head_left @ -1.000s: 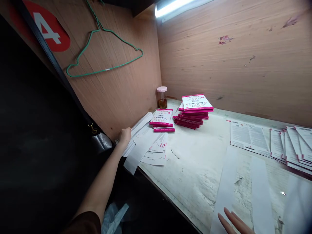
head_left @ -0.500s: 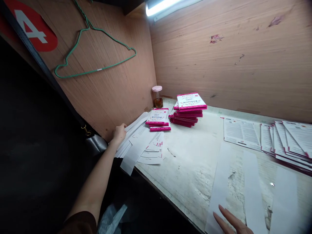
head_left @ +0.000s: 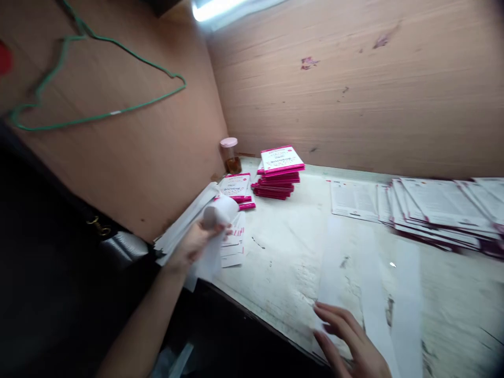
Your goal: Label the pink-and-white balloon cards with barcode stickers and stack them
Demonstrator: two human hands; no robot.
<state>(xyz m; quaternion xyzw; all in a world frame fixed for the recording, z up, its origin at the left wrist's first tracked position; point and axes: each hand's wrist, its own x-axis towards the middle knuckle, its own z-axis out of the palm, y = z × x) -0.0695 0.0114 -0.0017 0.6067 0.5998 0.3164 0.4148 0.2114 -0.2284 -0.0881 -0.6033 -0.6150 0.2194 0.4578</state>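
Observation:
My left hand (head_left: pixel 191 245) is lifted over the table's left side, shut on a curled white paper sheet (head_left: pixel 220 211). Under it lies a stack of long white paper strips (head_left: pixel 179 223), with smaller white slips (head_left: pixel 232 247) beside it. My right hand (head_left: pixel 348 336) rests with parted fingers on a long white sheet (head_left: pixel 346 268) near the front edge. Behind my left hand stand two stacks of pink-edged booklets (head_left: pixel 280 168) (head_left: pixel 236 186). Printed leaflets (head_left: pixel 441 205) lie fanned out at the right.
A jar with a pink lid (head_left: pixel 230 155) stands in the back corner of the worn white table (head_left: pixel 283 262). A green wire hanger (head_left: pixel 98 79) hangs on the wooden wall (head_left: pixel 126 173). A dark bag with a gold clasp (head_left: pixel 122 247) sits beyond the table's left edge.
My left hand has lifted a white sheet off the pile and curled it. My right hand has moved up onto the long sheet. The whole scene has shifted left in view.

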